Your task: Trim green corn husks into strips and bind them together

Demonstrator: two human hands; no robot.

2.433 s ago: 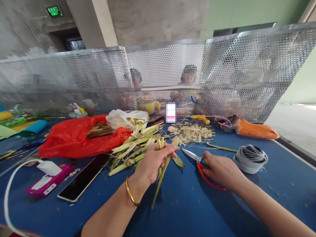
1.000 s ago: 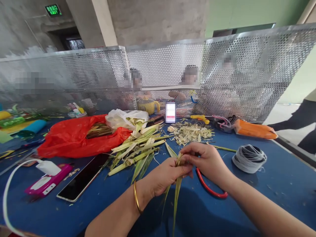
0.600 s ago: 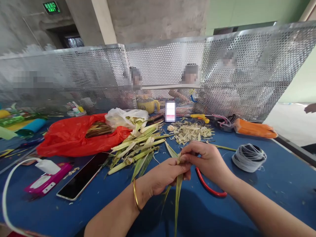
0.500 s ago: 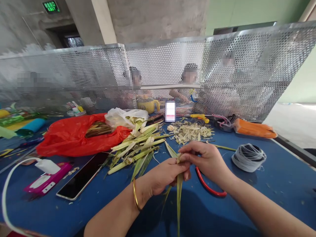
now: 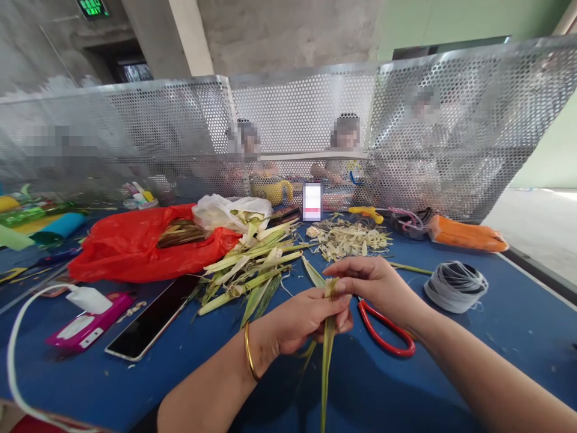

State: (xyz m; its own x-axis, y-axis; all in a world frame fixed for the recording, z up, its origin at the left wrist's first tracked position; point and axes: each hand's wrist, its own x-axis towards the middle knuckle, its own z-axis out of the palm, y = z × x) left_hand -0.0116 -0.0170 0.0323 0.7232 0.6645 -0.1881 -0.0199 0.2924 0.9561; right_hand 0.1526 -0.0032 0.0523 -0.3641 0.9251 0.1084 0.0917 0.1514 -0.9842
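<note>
My left hand (image 5: 311, 316) is closed around a long, pale-green leaf strip (image 5: 327, 367), whose lower end hangs toward me. A gold bangle circles that wrist. At the strip's folded upper end, my right hand (image 5: 367, 285) has its thumb pressed on the leaf, with the index finger lifted slightly above. Both palms and the lower fingers are partly hidden. Beneath my right hand lie red-handled scissors (image 5: 383, 343), their blades mostly covered. Beyond my hands, to the left, is a heap of green stalks and leaves (image 5: 252, 270).
Small leaf scraps (image 5: 351, 237) lie behind my hands. A ball of grey cord (image 5: 456, 287) and an orange packet (image 5: 469, 233) are to the right. At left are a red bag (image 5: 135, 246), a phone (image 5: 155, 319) and a pink power strip (image 5: 90, 322). A perforated metal screen (image 5: 302, 108) stands behind.
My right index finger has lifted a little from the leaf strip, exposing more of its upper end. More of the scissors' red handle shows. The view has shifted slightly.
</note>
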